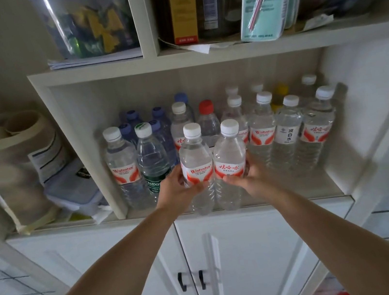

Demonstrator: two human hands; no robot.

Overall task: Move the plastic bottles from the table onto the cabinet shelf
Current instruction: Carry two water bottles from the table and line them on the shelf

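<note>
Here, left hand (177,188) and right hand (249,177) each grip a Wahaha bottle (195,157), fingers curled round; both bottles should settle upright at the shelf (297,189) front.

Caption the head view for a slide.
Left hand and right hand each set a bottle at the shelf front.

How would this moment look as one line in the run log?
left hand: grips left bottle | right hand: grips right bottle | both upright, side by side at shelf front edge | many bottles already behind
</note>
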